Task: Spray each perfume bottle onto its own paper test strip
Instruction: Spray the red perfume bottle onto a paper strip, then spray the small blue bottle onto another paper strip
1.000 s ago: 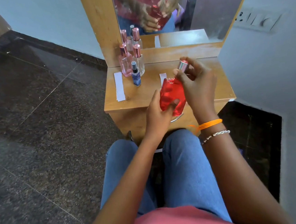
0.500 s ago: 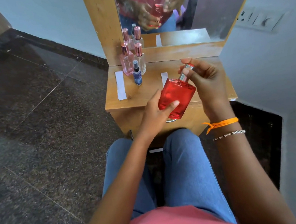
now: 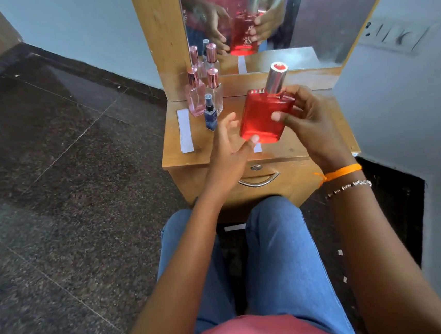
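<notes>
My right hand (image 3: 306,121) grips a red perfume bottle (image 3: 259,117) with a silver cap, held upright above the small wooden table (image 3: 317,146). My left hand (image 3: 231,149) is open beside it, its thumb touching the bottle's lower corner. A white paper strip (image 3: 257,148) lies under the bottle, mostly hidden. Another white strip (image 3: 185,130) lies at the table's left. At the back left stand a pink bottle (image 3: 196,96), a clear bottle (image 3: 215,92) and a small blue bottle (image 3: 210,114).
A mirror (image 3: 307,18) rises behind the table and reflects the hands and bottles. The table has a drawer with a metal handle (image 3: 259,180). A wall with a switch plate (image 3: 392,33) stands close on the right. Dark stone floor (image 3: 54,183) spreads left.
The red bottle went from tilted to upright. My right hand moved from the cap down to the bottle's body. My left hand loosened its grip and now only touches the bottom corner.
</notes>
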`<act>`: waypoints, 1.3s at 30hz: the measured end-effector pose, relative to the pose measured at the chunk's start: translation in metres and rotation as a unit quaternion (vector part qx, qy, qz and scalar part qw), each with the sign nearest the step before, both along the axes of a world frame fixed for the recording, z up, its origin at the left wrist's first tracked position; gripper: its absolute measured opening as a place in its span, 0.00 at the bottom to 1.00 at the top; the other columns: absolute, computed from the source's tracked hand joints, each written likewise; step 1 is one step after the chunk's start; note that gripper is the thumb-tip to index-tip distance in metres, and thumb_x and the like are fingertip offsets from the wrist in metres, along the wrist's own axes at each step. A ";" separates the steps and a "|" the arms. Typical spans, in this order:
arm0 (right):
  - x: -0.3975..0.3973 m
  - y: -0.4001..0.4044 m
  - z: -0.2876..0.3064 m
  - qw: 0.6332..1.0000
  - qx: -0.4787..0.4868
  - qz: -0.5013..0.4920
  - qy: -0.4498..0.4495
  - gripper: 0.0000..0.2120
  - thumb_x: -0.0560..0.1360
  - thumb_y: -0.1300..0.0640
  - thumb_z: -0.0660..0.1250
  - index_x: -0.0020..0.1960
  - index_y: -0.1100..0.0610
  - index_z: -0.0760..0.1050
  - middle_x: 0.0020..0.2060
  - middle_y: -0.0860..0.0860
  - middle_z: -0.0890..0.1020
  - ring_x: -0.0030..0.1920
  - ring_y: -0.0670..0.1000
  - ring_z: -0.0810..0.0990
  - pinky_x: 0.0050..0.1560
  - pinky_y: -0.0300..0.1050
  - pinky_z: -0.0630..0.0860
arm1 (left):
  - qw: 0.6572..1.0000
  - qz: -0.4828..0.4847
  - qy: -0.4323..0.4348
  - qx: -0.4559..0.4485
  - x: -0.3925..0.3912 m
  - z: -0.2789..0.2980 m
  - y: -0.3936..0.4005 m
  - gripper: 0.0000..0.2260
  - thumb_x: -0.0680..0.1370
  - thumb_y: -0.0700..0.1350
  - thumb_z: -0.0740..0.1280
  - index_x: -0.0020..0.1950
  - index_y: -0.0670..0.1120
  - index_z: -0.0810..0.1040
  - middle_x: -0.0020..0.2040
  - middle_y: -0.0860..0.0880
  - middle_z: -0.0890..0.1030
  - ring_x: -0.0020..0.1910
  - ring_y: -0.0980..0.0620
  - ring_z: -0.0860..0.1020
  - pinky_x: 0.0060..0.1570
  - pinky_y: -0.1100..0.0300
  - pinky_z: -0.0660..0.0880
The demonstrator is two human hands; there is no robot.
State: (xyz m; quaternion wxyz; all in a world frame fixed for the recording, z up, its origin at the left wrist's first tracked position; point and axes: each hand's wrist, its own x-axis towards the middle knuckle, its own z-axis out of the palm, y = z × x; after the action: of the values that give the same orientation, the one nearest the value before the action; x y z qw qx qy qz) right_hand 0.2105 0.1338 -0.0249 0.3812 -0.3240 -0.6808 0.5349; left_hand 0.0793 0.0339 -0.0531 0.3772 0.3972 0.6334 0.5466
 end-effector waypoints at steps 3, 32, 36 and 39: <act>-0.014 0.026 -0.002 0.998 0.052 -0.032 -0.033 0.19 0.68 0.70 0.66 0.56 0.55 0.72 0.47 0.46 0.78 0.47 0.44 0.77 0.51 0.34 0.73 | 0.997 0.060 0.051 -0.003 -0.005 0.000 -0.002 0.17 0.77 0.43 0.65 0.65 0.49 0.69 0.62 0.51 0.72 0.58 0.56 0.72 0.53 0.69 0.68; -0.101 -0.063 -0.057 0.964 0.229 -0.019 -0.135 0.07 0.72 0.67 0.65 0.49 0.64 0.78 0.44 0.58 0.81 0.45 0.60 0.79 0.48 0.46 0.73 | 0.917 0.227 0.307 -0.115 -0.074 -0.016 -0.028 0.15 0.74 0.34 0.63 0.59 0.44 0.77 0.56 0.43 0.76 0.55 0.42 0.74 0.58 0.53 0.68; -0.131 -0.056 -0.062 0.942 0.264 0.015 -0.209 0.17 0.70 0.70 0.66 0.59 0.66 0.75 0.51 0.63 0.81 0.54 0.64 0.76 0.53 0.45 0.67 | 0.918 0.187 0.321 -0.138 -0.083 -0.020 -0.028 0.15 0.75 0.42 0.66 0.61 0.45 0.76 0.56 0.42 0.76 0.55 0.40 0.74 0.58 0.45 0.71; -0.139 -0.052 -0.062 0.929 0.268 0.017 -0.256 0.21 0.71 0.69 0.66 0.64 0.66 0.72 0.54 0.64 0.80 0.58 0.64 0.73 0.57 0.51 0.68 | 0.912 0.171 0.339 -0.152 -0.082 -0.019 -0.030 0.15 0.76 0.44 0.66 0.62 0.47 0.76 0.56 0.43 0.76 0.56 0.39 0.72 0.57 0.44 0.70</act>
State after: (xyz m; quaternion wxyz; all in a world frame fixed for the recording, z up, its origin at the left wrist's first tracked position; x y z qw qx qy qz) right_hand 0.0711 0.0813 -0.0864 0.2581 -0.3239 -0.8786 0.2376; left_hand -0.0026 0.0042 -0.0719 0.0960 0.3824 0.8568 0.3322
